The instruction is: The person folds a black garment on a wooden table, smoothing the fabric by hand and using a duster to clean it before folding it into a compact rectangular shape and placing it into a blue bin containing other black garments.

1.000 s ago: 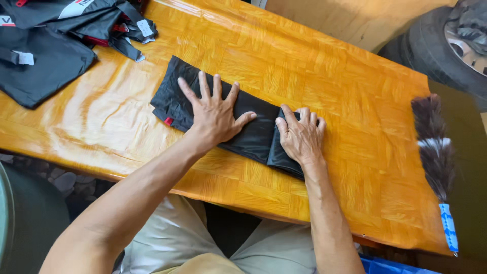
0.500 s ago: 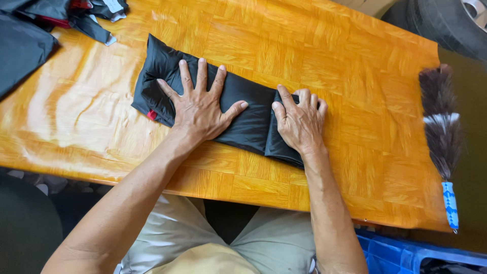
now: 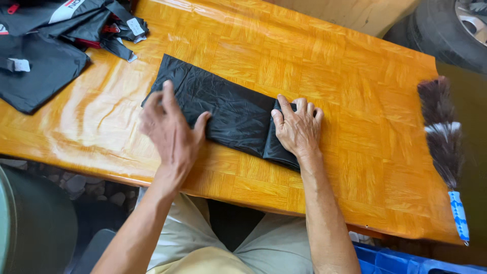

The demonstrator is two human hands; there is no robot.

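A long folded black fabric (image 3: 228, 109) lies slanted across the glossy orange wooden table (image 3: 355, 76). My right hand (image 3: 297, 129) presses down on its right end, where the cloth is doubled over into a thick fold, fingers curled on that fold. My left hand (image 3: 170, 129) hovers over the near left corner of the fabric, seen from the back, fingers bent and thumb touching the cloth. It hides that corner, so I cannot see whether it grips the cloth.
A heap of black garments (image 3: 45, 45) with straps, white tags and red trim fills the table's far left corner. A feather duster (image 3: 441, 132) with a blue handle lies along the right edge. A tyre (image 3: 446, 30) stands beyond the far right corner.
My left hand has lifted from lying flat on the middle of the fabric and moved left to its near corner. My right hand stays on the folded end.
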